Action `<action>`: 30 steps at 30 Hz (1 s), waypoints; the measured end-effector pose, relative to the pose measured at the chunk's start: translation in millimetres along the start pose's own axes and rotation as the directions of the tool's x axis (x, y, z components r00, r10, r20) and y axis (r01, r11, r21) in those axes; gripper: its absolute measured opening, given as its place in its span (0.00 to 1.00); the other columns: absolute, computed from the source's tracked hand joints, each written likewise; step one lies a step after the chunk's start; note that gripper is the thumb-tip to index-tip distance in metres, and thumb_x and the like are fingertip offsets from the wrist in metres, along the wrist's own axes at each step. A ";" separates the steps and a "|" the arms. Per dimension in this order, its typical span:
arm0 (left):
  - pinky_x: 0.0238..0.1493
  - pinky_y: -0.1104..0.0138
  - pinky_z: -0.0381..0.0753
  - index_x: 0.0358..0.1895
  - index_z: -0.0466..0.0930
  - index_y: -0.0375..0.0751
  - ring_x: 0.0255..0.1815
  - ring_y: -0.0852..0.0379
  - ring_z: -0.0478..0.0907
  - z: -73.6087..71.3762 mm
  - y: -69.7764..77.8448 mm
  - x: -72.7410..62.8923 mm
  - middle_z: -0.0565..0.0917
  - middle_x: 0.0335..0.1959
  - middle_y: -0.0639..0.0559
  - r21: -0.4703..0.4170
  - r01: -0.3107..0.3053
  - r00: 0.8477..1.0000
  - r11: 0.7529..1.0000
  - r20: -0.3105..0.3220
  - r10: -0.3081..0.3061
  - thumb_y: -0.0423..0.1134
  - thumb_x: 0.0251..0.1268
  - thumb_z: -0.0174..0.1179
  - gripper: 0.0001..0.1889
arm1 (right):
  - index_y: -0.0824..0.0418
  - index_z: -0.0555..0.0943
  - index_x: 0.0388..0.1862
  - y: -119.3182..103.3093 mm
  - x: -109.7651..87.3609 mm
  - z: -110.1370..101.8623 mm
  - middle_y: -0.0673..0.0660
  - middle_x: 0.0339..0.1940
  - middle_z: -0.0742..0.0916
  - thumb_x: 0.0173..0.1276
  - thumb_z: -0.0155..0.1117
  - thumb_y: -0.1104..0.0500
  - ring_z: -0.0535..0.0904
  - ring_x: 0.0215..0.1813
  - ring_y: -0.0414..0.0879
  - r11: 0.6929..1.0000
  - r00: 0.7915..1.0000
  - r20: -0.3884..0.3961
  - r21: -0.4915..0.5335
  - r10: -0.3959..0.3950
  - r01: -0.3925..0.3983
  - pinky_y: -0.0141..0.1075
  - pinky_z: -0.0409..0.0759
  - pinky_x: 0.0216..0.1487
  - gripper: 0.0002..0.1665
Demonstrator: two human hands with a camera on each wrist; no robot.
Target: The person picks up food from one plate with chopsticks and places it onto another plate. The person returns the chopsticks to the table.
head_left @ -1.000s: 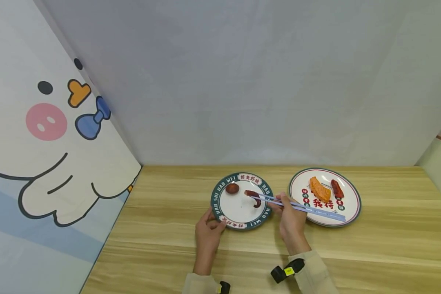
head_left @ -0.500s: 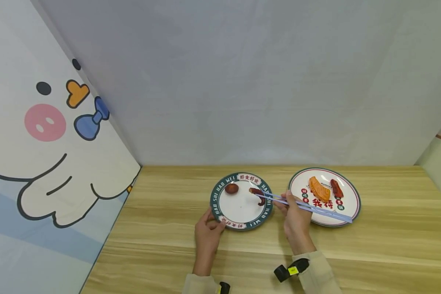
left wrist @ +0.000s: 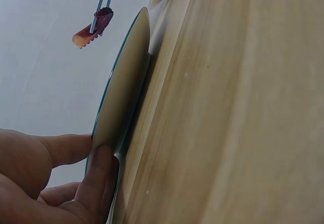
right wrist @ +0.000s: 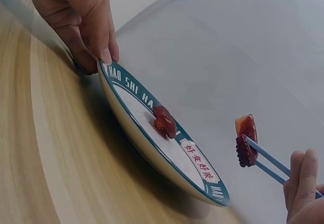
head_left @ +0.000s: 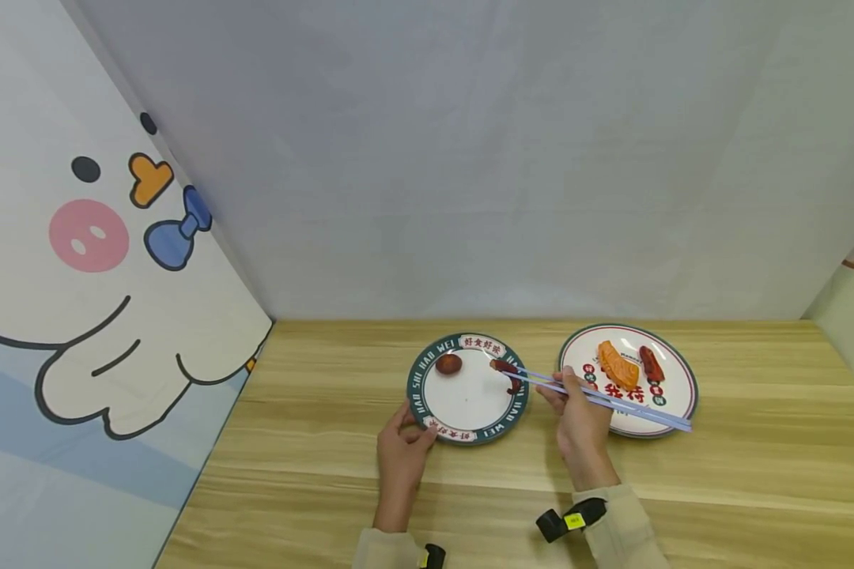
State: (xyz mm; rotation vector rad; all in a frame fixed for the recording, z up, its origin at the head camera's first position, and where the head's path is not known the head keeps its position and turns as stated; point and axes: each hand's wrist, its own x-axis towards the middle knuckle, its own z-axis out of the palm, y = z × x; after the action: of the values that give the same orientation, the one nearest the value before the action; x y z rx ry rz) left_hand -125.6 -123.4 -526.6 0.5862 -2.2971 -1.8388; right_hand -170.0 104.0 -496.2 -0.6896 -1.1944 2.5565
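Note:
In the head view my left hand (head_left: 402, 454) grips the near-left rim of a round, green-rimmed plate (head_left: 462, 407), thumb above and fingers below. My right hand (head_left: 582, 427), right of that plate, holds lilac-blue chopsticks (head_left: 633, 408). Their tips pinch a dark red, curled piece like an octopus tentacle (right wrist: 245, 155), with small suckers and a paler end. Both wrist views show this tentacle (left wrist: 83, 37) held up clear of the plate. A glossy brown, rounded food piece (head_left: 448, 364) lies on the plate towards its far left; its kind is unclear.
A white oval plate (head_left: 575, 352) stands to the right, partly behind my right hand and the chopsticks. On it lie an orange, striped slice (head_left: 618, 366) and a dark red piece (head_left: 651, 363). The wooden table (head_left: 313, 427) ends at a pale wall (head_left: 512, 197).
My right hand has moved to the right, carrying the chopsticks and the tentacle from over the plate's middle towards its right rim. The left hand and both plates stay put.

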 end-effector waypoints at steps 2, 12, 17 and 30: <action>0.32 0.75 0.82 0.74 0.70 0.24 0.37 0.57 0.81 0.3 -0.1 0.5 0.83 0.53 0.36 -0.005 -0.005 1.000 1.000 0.002 0.005 0.21 0.63 0.70 0.35 | 0.60 0.87 0.28 -1.5 0.6 -0.7 0.52 0.28 0.89 0.82 0.56 0.66 0.89 0.25 0.41 1.000 1.000 -0.001 0.018 -0.005 0.005 0.31 0.89 0.38 0.20; 0.33 0.75 0.82 0.74 0.70 0.25 0.37 0.57 0.80 1.2 -1.5 1.9 0.83 0.53 0.36 -0.005 -0.003 1.000 1.000 0.004 0.003 0.21 0.63 0.70 0.35 | 0.61 0.87 0.28 -8.6 2.8 -7.4 0.53 0.27 0.88 0.82 0.55 0.66 0.88 0.24 0.42 0.998 1.000 -0.012 0.060 -0.013 0.014 0.30 0.88 0.36 0.21; 0.32 0.75 0.82 0.74 0.70 0.25 0.36 0.57 0.80 1.1 -2.4 2.1 0.83 0.53 0.36 -0.007 -0.006 1.000 1.000 0.000 0.006 0.21 0.62 0.70 0.35 | 0.64 0.86 0.30 -11.6 4.8 -10.9 0.51 0.34 0.87 0.82 0.55 0.67 0.88 0.24 0.42 0.996 0.999 -0.033 0.085 -0.023 0.026 0.30 0.88 0.33 0.18; 0.31 0.76 0.80 0.74 0.70 0.25 0.36 0.59 0.79 1.9 -4.9 3.0 0.82 0.53 0.36 -0.021 -0.009 1.000 1.000 0.004 0.009 0.21 0.62 0.70 0.36 | 0.70 0.67 0.66 -19.2 8.1 -17.7 0.55 0.29 0.87 0.80 0.55 0.70 0.87 0.24 0.43 0.983 0.998 -0.046 0.181 -0.033 0.041 0.33 0.89 0.32 0.19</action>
State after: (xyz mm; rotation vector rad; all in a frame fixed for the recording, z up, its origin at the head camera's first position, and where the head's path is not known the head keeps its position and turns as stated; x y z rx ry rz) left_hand -127.9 -123.6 -532.1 0.5683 -2.2769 -1.8592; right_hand -167.7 131.1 -493.9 -0.6699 -0.9360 2.5653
